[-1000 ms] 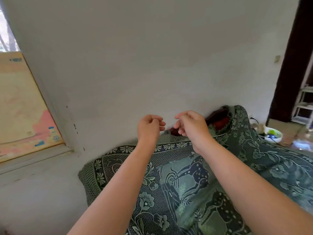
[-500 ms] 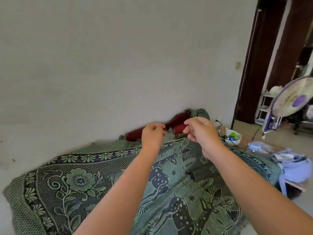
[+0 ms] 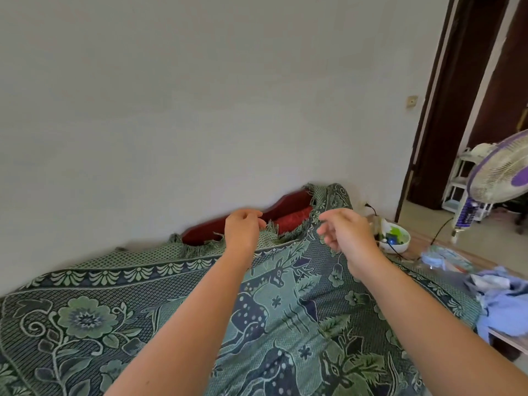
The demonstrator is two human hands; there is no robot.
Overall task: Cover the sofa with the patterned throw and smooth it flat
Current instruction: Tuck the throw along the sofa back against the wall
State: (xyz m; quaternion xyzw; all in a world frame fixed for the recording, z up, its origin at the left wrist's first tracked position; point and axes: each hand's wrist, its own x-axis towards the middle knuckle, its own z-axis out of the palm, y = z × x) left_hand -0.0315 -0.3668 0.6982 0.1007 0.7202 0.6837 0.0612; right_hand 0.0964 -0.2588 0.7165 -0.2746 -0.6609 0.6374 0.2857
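The green and blue patterned throw (image 3: 285,310), with deer and flowers, lies spread over most of the sofa. A strip of the sofa's red back (image 3: 288,205) stays bare at the far edge, against the wall. My left hand (image 3: 243,232) reaches to the throw's fringed far edge, and its curled fingers pinch the fringe there. To the right, my right hand (image 3: 347,235) hovers just over the throw with its fingers loosely spread and nothing in them. A corner of the throw is hooked up over the sofa back behind that hand.
A white bowl (image 3: 395,241) with small items stands past the sofa's right end, a cable running by it. Crumpled blue cloth (image 3: 503,295) lies on a low table at right. A purple and white fan (image 3: 503,172) and a white rack (image 3: 457,181) stand by the dark doorway.
The view has swung right along the sofa, away from the window. My right hand's fingers have uncurled and let go; my left hand keeps its pinch at the far edge.
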